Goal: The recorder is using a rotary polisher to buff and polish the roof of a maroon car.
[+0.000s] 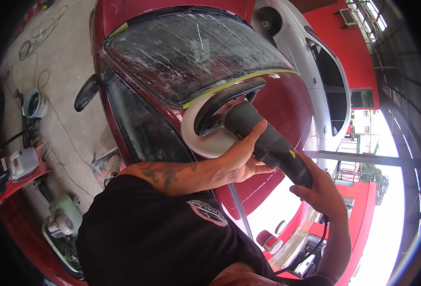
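My left hand [244, 157] grips the front of a dark rotary polisher [273, 132], thumb on top of its body. Around the polisher's rear body, near the power cord, my right hand [316, 189] is closed. A black loop handle [205, 111] curves over the white polishing pad [191, 125]. The pad lies over the front corner of the glossy dark-red car roof [285, 98]; its contact face is hidden. Yellow-green masking tape [228, 85] runs along the top edge of the windshield [181, 50], which is streaked with whitish residue.
The car's black side mirror [88, 92] sticks out at left. A silver car [319, 77] stands close on the far side. On the concrete floor are a bucket [35, 103], loose cables [26, 50] and a green compressor [62, 214]. The polisher's cord [308, 254] hangs by my right arm.
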`<state>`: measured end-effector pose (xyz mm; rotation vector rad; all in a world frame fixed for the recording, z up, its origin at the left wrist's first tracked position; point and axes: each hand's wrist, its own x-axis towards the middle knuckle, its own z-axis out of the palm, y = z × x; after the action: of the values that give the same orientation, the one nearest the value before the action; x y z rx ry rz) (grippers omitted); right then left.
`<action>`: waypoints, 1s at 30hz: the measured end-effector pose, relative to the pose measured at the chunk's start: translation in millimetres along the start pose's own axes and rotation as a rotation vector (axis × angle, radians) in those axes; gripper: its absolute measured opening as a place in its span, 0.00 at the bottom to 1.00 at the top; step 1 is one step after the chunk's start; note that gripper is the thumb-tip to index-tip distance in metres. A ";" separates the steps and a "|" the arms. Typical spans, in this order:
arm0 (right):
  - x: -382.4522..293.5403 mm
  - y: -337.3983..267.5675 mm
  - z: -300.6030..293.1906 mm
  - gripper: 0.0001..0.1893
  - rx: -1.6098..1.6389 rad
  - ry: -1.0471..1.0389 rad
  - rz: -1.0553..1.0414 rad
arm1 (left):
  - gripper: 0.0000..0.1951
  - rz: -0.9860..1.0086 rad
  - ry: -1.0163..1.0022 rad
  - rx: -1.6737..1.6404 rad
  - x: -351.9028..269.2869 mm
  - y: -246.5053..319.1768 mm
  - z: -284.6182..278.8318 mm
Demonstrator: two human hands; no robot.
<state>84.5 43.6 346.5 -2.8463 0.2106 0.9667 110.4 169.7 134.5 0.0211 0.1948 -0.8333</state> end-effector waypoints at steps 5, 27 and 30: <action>2.5 -1.3 -2.6 0.43 0.015 -0.006 -0.020 | 0.24 0.018 0.000 -0.001 0.2 1.3 -0.8; 2.9 13.0 9.8 0.42 0.047 0.101 -0.017 | 0.25 -0.018 -0.042 0.061 23.3 -2.3 -5.6; 3.7 10.3 11.5 0.41 0.040 0.061 -0.046 | 0.24 -0.018 0.028 0.060 9.2 0.0 -5.1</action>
<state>78.8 35.0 334.3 -2.8339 0.1673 0.8574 115.6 163.5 127.9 0.0875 0.1962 -0.8568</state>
